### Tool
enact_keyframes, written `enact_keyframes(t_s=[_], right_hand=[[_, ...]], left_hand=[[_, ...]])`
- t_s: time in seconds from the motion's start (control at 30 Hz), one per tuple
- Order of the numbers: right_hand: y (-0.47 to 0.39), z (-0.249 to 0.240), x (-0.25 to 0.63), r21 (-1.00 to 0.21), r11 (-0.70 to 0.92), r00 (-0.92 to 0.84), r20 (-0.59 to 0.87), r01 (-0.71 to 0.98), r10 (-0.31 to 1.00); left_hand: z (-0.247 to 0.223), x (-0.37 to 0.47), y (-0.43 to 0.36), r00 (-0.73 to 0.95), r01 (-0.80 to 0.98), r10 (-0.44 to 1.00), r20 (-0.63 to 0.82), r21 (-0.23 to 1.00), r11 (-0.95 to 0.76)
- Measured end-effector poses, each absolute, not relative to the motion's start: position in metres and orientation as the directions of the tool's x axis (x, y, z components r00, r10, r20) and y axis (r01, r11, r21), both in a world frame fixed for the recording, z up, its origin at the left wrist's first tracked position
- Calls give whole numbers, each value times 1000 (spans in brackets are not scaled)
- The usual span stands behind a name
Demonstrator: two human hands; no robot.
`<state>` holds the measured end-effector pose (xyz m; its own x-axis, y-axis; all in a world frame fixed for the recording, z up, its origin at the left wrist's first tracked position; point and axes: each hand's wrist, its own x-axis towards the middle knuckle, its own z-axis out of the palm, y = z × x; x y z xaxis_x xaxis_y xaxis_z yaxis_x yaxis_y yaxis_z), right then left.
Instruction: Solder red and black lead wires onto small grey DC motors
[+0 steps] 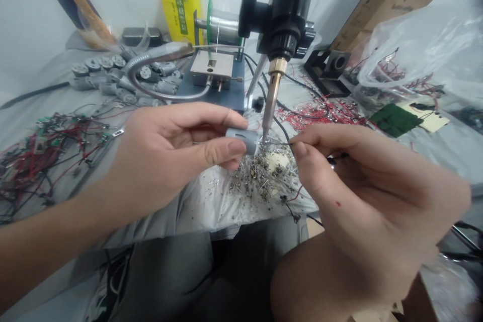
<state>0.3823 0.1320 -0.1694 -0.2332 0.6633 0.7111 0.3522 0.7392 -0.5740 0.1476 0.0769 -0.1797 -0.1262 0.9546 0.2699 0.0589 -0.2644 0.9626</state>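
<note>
My left hand point(177, 153) grips a small grey cylindrical motor point(242, 141) between thumb and fingers, its end facing right. Pinched in the fingertips of my right hand point(339, 186) is a thin dark wire point(277, 143), which reaches left to the end of the motor. Just above that spot is the tip of a soldering iron point(270, 103), held pointing down by a black clamp point(289, 15). Whether the tip touches the wire or the motor is too small to tell. Solder bits point(260, 176) lie scattered below on the grey sheet.
Several motors point(121, 78) lie at the back left, beside a solder feeder point(211, 68) with a spool point(224, 25). Wired parts point(49, 146) are heaped at the left. Red wires point(324, 113) and a plastic bag point(411, 50) lie at the right. A yellow bottle point(179, 5) stands behind.
</note>
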Motion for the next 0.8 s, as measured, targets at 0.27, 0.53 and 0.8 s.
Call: enact_keyframes(t_s=[0.27, 0.53, 0.8], right_hand=[[133, -169, 381, -568, 749, -241, 717, 342, 654], [130, -167, 380, -570, 728, -224, 707, 381, 671], [129, -168, 378, -566, 717, -234, 694, 407, 681]], left_hand=[[-180, 149, 77, -155, 59, 948, 277, 961, -271], [-179, 151, 77, -168, 56, 946, 278, 961, -272], [-178, 151, 77, -167, 60, 945, 282, 959, -275]])
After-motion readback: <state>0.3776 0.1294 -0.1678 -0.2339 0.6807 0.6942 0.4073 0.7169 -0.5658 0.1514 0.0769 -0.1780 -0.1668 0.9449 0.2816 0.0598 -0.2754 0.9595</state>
